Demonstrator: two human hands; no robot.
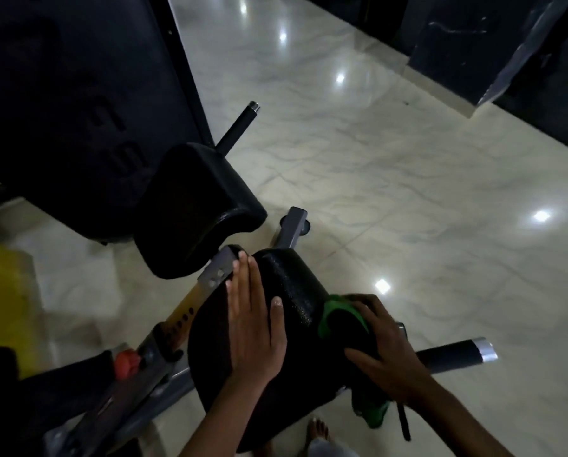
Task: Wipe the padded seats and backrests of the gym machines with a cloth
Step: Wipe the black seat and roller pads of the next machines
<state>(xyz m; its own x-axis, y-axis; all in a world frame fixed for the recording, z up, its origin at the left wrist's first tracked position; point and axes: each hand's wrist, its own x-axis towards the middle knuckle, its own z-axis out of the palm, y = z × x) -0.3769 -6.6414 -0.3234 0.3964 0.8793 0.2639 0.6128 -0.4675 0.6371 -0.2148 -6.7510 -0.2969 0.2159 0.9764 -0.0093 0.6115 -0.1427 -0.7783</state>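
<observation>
A bare foot (pixel 318 430) is seen on the pale floor (pixel 391 166) just below the near edge of the black padded seat (pixel 292 291), the landmark here. The left hand (pixel 253 328) is laid flat on the seat's top, fingers straight and together, thumb spread. The right hand (pixel 388 351) is pressed on the seat's right edge, its fingers curled over a green and black cloth (pixel 338 318); part of the cloth is seen hanging below the wrist. Right of the seat a black handle bar with a silver cap (pixel 457 352) is partly hidden by the right forearm. Left of the seat a yellow post with adjustment holes (pixel 190 308) and a red knob (pixel 127 362) are noted on the grey frame (pixel 290 230). Beyond the seat a second black pad (pixel 193 209) is set, close but apart. Further behind, a dark machine housing (pixel 78 94) and a thin black bar (pixel 238 127) are seen. More dark equipment (pixel 473 44) stands well beyond, across the floor.
</observation>
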